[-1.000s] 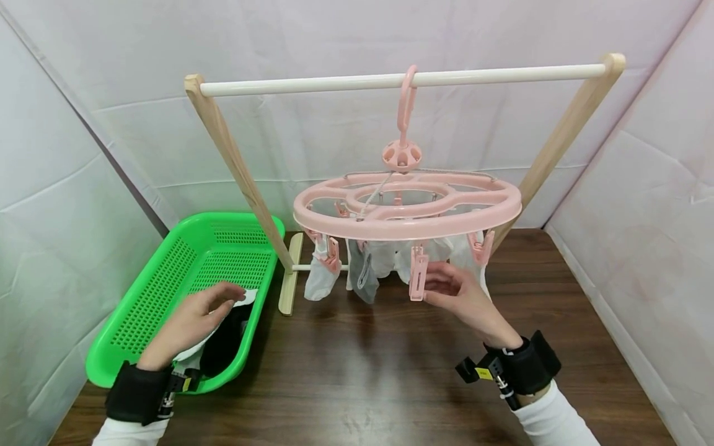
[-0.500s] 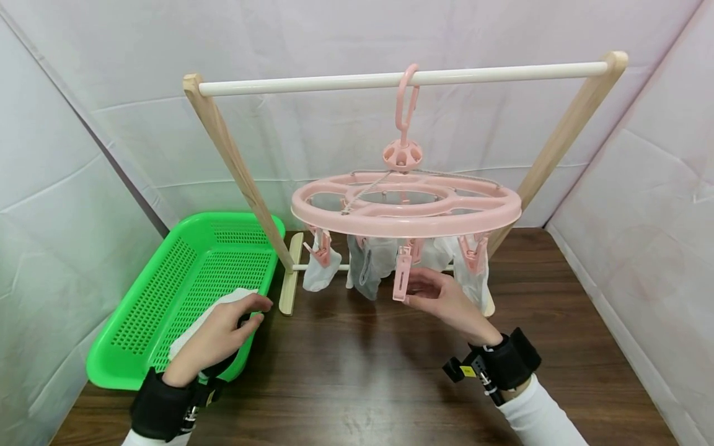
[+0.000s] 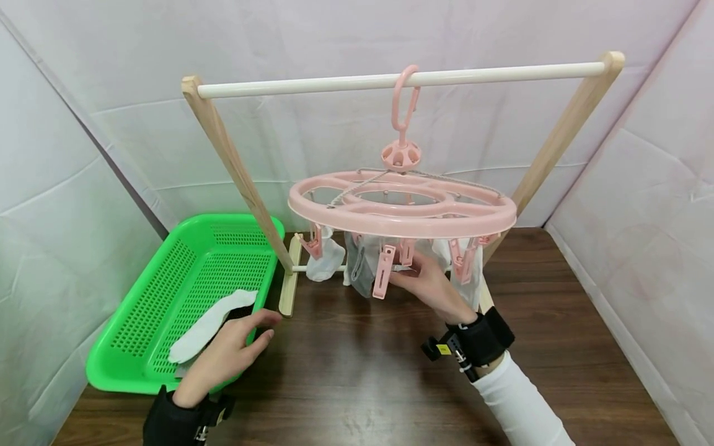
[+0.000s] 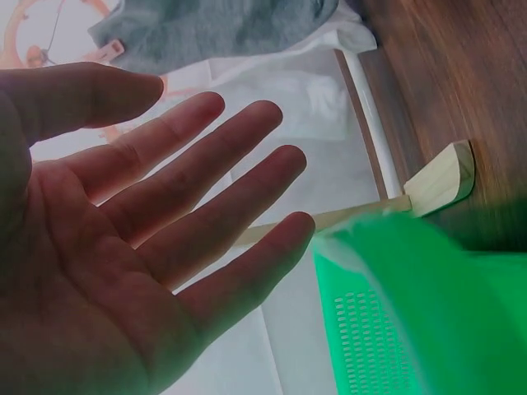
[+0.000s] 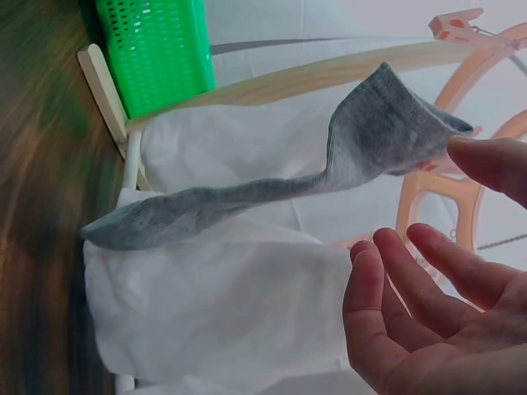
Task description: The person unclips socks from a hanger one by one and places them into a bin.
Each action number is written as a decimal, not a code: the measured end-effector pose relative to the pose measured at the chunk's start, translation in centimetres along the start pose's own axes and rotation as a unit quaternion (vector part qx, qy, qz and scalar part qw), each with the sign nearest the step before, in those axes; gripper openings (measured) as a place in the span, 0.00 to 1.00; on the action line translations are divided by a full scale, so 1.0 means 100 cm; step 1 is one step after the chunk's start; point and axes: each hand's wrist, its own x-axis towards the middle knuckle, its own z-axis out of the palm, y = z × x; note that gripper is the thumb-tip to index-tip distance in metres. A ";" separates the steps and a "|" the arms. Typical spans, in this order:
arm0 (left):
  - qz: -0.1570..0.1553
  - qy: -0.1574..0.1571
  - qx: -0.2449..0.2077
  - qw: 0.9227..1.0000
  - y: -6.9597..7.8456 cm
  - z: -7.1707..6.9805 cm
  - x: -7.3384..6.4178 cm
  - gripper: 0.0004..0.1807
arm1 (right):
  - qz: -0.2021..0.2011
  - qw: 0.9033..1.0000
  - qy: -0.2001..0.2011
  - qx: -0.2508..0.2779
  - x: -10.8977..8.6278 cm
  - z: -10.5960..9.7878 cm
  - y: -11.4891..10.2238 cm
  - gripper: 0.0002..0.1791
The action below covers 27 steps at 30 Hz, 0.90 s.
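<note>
A pink round clip hanger [image 3: 401, 224] hangs by its hook from a white rod. Small white [image 3: 325, 259] and grey socks [image 3: 362, 275] hang beneath it. My right hand [image 3: 426, 288] reaches under the ring, close behind a dangling pink clip [image 3: 383, 272]. In the right wrist view its fingers are loosely bent, thumb apart, near the grey sock [image 5: 387, 127], with nothing between them. My left hand [image 3: 234, 350] hovers at the green basket's [image 3: 145, 279] right edge. Its fingers are spread and the palm holds nothing in the left wrist view.
A white sock [image 3: 212, 325] lies in the basket with dark cloth [image 3: 241, 312] beside it, partly hidden by my left hand. The rod [image 3: 312, 85] spans two wooden posts [image 3: 237, 167] above the brown table [image 3: 357, 384]. White cloth walls [image 3: 641, 204] enclose the space.
The hanger has turned, its front clips shifting left, and my right hand has moved left with them. My left hand has moved right and toward me, uncovering the white sock in the basket.
</note>
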 end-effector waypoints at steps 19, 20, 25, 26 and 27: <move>-0.021 -0.034 -0.008 0.999 0.004 0.014 -0.015 0.13 | -0.099 0.988 0.025 0.120 0.045 0.030 -0.015 0.30; -0.022 -0.034 -0.011 0.999 0.003 0.015 -0.015 0.13 | -0.091 0.988 0.025 0.121 0.046 0.032 -0.016 0.30; -0.026 -0.041 -0.020 0.999 0.001 0.018 -0.017 0.13 | -0.101 0.986 0.022 0.129 0.050 0.037 -0.021 0.26; -0.027 -0.041 -0.022 0.999 0.001 0.019 -0.017 0.13 | -0.109 0.985 0.022 0.134 0.051 0.038 -0.021 0.24; -0.027 -0.041 -0.022 0.999 0.001 0.019 -0.018 0.13 | -0.119 0.983 0.020 0.140 0.052 0.039 -0.022 0.22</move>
